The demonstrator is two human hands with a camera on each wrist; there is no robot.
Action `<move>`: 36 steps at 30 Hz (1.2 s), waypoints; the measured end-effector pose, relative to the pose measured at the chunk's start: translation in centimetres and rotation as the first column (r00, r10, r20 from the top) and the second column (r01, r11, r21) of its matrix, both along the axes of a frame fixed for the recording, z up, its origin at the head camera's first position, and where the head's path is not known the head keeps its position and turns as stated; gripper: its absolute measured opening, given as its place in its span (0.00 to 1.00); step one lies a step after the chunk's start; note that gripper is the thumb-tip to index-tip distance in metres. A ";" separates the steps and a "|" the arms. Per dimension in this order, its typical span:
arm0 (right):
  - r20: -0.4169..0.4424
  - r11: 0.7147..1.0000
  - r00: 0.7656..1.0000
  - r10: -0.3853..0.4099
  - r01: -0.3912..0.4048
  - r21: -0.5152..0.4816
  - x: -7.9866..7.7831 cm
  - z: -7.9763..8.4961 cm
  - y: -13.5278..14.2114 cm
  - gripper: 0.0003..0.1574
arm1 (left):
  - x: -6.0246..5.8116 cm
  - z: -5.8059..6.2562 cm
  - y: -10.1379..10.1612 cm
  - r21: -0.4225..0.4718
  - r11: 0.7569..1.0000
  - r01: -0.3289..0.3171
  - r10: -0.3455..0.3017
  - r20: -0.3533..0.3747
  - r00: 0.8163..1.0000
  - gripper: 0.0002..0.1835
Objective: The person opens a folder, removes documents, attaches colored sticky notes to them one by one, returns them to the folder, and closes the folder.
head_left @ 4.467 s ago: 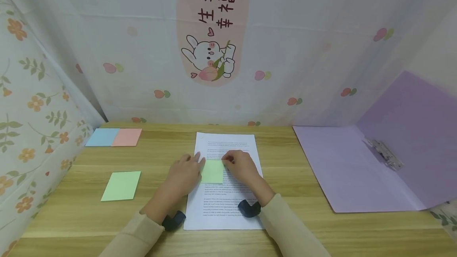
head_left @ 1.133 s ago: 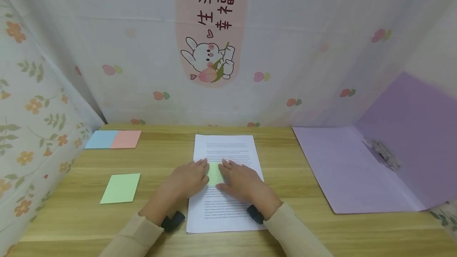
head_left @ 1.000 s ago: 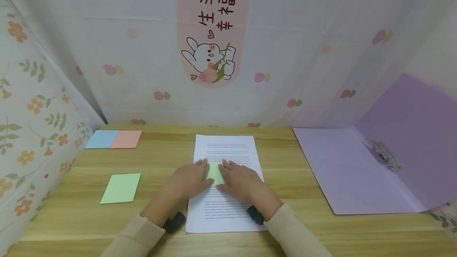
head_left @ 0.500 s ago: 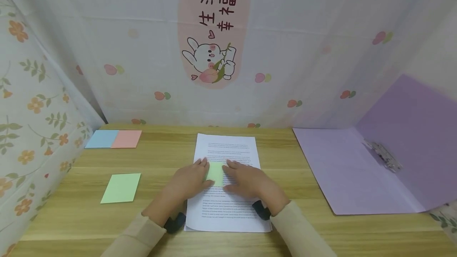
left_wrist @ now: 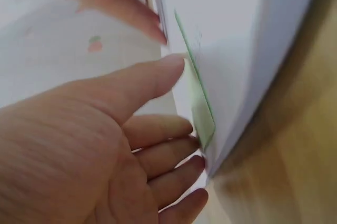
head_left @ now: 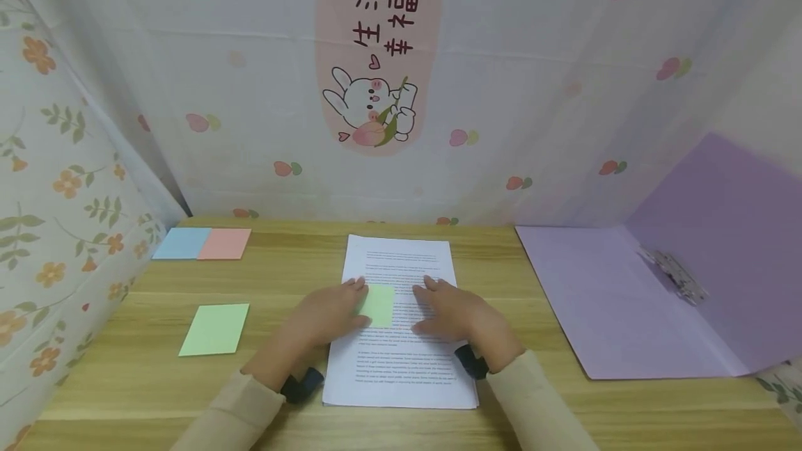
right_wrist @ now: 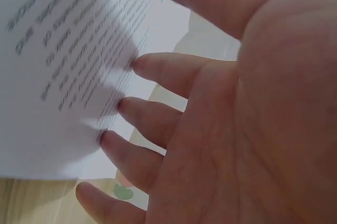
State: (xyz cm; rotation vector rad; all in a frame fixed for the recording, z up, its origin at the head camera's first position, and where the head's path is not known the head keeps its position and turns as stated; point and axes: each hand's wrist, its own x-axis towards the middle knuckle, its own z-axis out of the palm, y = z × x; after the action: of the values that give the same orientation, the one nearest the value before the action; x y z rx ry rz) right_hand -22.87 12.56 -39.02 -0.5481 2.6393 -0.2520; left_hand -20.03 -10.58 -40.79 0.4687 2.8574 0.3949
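Observation:
A stack of printed paper (head_left: 407, 367) lies in the middle of the wooden table, with a light green sticky note (head_left: 379, 306) on its left half. My left hand (head_left: 328, 313) rests at the note's left edge, fingertips and thumb on it, fingers extended. In the left wrist view the sticky note (left_wrist: 201, 109) stands a little off the page along one side, by the thumb and fingertips. My right hand (head_left: 454, 312) is spread over the right part of the page, apart from the note. The right wrist view shows its fingertips at the printed lines of the paper (right_wrist: 68, 71).
A green sticky-note pad (head_left: 214, 329) lies on the left of the table (head_left: 282, 270). Behind it sit a blue pad (head_left: 182, 243) and a pink pad (head_left: 224, 243), side by side. An open purple folder (head_left: 583, 291) with a metal clip (head_left: 673, 275) lies at right.
Earlier the right fingers pinched at the green note's upper right corner, then both hands lay flat on it. Since then my right hand has slid right off the note; the left has stayed.

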 end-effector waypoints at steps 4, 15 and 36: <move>0.011 1.000 1.000 -0.024 0.025 -0.010 0.0 0.6 0.1 0.48 | -0.5 0.5 -1.4 0.022 0.999 -0.027 0.026 0.009 1.000 0.34; 0.025 1.000 0.999 -0.022 0.022 -0.017 -0.2 0.7 0.2 0.57 | -0.8 2.1 -6.5 0.101 0.994 -0.045 0.050 -0.048 0.998 0.11; 0.074 0.998 0.997 -0.002 0.007 -0.063 -0.1 0.5 0.5 0.63 | -2.3 3.8 -13.2 -0.042 0.979 -0.201 0.203 0.045 0.978 0.30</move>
State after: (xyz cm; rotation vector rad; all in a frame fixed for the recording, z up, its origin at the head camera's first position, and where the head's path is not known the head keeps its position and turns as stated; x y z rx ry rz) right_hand -22.94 13.01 -38.52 -0.5430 2.5685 -0.3519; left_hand -22.30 -23.76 -36.97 0.1594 2.8672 0.3811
